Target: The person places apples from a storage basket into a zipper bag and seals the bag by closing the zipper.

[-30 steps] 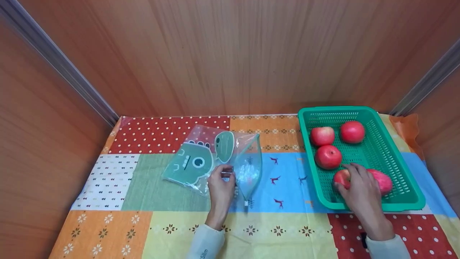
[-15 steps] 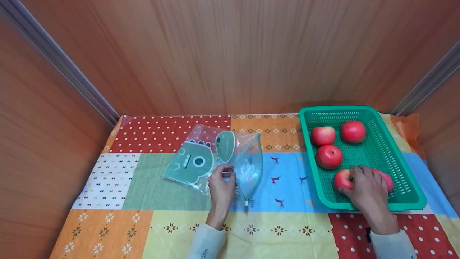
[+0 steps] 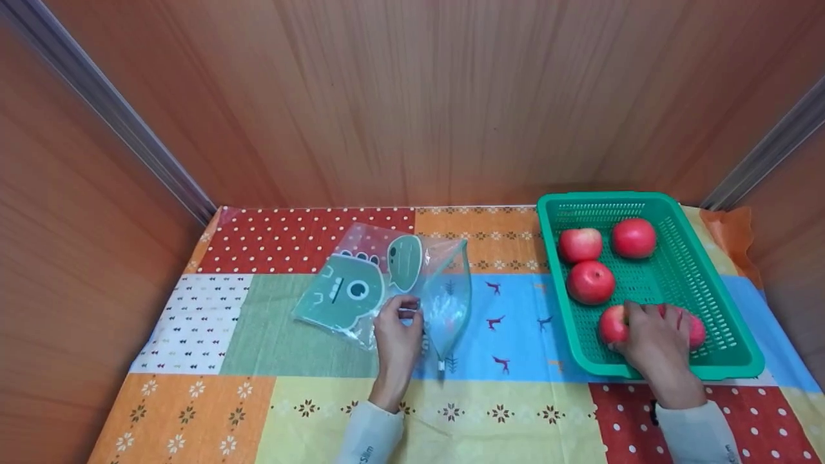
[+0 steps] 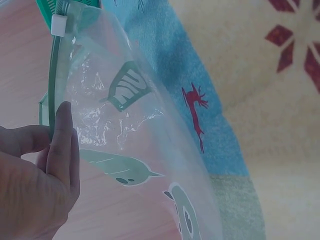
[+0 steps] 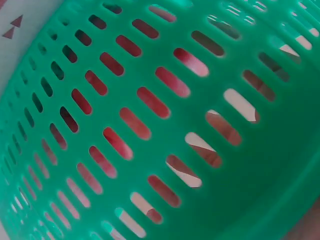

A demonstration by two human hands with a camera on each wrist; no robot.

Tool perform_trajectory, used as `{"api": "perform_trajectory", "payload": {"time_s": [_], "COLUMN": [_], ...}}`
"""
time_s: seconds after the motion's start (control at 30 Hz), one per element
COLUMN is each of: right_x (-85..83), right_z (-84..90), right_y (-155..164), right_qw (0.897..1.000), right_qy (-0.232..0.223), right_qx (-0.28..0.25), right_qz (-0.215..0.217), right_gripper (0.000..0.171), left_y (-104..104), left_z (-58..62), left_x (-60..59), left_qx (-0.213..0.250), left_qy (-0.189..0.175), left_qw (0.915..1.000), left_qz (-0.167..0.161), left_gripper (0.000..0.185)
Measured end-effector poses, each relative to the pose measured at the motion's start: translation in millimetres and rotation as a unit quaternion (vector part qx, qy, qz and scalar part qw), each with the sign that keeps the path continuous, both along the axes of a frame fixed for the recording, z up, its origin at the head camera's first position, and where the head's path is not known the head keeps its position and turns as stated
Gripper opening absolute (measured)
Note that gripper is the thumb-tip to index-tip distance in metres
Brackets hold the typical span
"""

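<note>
Near edge of basket: the right hand [image 3: 656, 335] lies over two red apples [image 3: 612, 323] at the front of the green plastic basket [image 3: 722, 303].
Right fingers: curled down over the fruit; whether they have actually closed round one apple, I cannot tell, since the hand hides the contact and the right wrist view shows only the slotted basket wall [image 5: 165, 125].
Apple handling: likely firm, smooth, fairly heavy for its size, apt to roll and bruise; best cupped round its widest part from above.
Other apples: three more [image 3: 589, 281] sit farther back in the basket, apart from the hand.
Left hand: left hand [image 3: 398, 332] pinches the green zip rim of the clear dinosaur-print zipper bag [image 3: 361, 287] between thumb and fingers [image 4: 62, 145], holding its mouth open.
Bag handling: thin, limp, slippery film; the stiffer zip strip is the part to hold.
Underneath: a patchwork tablecloth [image 3: 271, 348].
</note>
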State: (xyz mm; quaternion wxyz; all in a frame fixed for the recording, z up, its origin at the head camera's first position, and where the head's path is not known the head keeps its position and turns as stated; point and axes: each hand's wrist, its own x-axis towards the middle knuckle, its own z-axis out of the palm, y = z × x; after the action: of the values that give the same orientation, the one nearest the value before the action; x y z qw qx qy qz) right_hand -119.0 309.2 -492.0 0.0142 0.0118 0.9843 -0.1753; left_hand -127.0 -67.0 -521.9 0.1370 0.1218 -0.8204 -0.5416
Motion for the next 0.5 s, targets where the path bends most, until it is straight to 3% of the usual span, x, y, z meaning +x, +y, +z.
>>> {"api": "perform_trajectory", "payload": {"time_s": [0.5], "right_x": [-5.1], "right_z": [-9.4], "right_y": [-1.3], "right_qw": [0.999], "right_qy": [0.048], "right_qx": [0.009], "right_qz": [0.014], "right_gripper": [0.074], "left_y": [-1.8], "left_z": [-3.2], "left_x": [-2.0], "left_qx": [-0.008], "left_qy": [0.010], "left_qw": [0.9999], "left_qz": [-0.001], "left_gripper": [0.017]}}
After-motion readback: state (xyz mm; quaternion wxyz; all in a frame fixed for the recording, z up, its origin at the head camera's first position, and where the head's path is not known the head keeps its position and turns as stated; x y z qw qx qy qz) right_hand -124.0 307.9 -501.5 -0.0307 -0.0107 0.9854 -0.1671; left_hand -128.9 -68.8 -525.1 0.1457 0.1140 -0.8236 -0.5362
